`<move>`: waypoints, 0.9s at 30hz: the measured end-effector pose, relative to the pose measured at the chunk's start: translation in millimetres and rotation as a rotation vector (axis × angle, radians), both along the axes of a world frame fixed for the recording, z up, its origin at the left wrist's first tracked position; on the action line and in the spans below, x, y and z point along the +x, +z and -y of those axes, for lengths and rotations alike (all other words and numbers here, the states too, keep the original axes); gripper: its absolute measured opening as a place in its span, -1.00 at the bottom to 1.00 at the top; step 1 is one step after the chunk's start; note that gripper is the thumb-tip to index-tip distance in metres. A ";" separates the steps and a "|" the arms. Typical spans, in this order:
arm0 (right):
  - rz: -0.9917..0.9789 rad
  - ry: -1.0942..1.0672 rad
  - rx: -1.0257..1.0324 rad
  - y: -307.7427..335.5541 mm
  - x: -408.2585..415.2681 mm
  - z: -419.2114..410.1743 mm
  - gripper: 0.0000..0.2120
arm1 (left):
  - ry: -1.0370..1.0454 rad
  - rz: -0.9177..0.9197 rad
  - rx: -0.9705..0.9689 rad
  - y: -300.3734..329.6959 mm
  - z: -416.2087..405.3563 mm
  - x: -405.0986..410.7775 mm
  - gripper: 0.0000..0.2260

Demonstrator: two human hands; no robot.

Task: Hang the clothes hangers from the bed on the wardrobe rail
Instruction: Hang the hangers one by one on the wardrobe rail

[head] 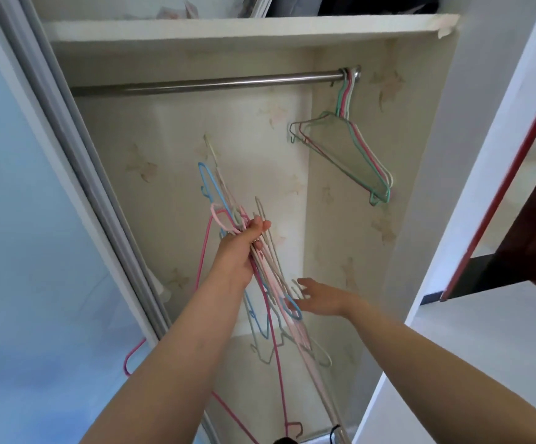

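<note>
While left hand [244, 248] grips hanger bundle [269, 283] | right hand [316, 298] touches it

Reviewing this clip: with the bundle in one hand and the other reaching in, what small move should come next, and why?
Probably the right hand should pinch one hanger out of the bundle of hangers that the left hand grips. Its fingers are straight at the tangle, and the rail holds only a few hung hangers at its right end.

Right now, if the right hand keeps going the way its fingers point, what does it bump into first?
Most likely the bundle of hangers that the left hand grips. The right hand is open, its fingertips pointing left at the bundle's lower part, by a blue hook. Depth is unclear; they may already touch.
</note>
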State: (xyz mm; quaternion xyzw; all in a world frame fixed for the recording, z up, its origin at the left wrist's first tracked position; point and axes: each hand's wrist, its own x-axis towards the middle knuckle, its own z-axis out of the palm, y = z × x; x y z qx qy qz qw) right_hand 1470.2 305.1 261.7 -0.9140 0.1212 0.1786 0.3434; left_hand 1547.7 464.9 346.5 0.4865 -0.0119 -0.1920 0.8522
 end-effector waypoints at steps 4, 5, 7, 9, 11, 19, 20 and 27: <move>-0.038 -0.177 0.388 -28.7 -15.4 -12.9 -0.01 | -0.024 -0.002 -0.027 0.2 -6.8 -3.3 -0.84; -0.018 -0.227 0.476 -31.4 -19.1 -16.2 -0.04 | -0.033 0.001 -0.030 -0.5 -8.5 -4.5 -0.85; 0.053 -0.303 0.571 -32.0 -25.0 -20.0 -0.18 | -0.046 0.006 -0.029 -3.2 -12.6 -5.8 -0.87; 0.140 -0.373 0.597 -31.4 -29.7 -22.8 -0.37 | -0.050 0.010 -0.019 -6.5 -17.5 -6.4 -0.90; 0.219 -0.422 0.572 -31.8 -33.4 -23.2 -0.61 | -0.053 0.002 -0.016 -9.7 -22.2 -8.1 -0.92; 0.353 -0.472 -0.007 -33.9 -47.0 -22.7 -0.61 | -0.061 -0.028 0.033 -34.5 -35.3 -16.6 -0.96; 0.356 -0.469 -0.009 -31.7 -50.8 -23.2 -0.58 | -0.066 -0.023 0.022 -34.8 -36.5 -18.9 -0.93; 0.426 -0.486 0.115 -40.0 -64.5 -24.6 -0.57 | -0.119 0.003 -0.048 -33.2 -37.7 -31.5 -0.86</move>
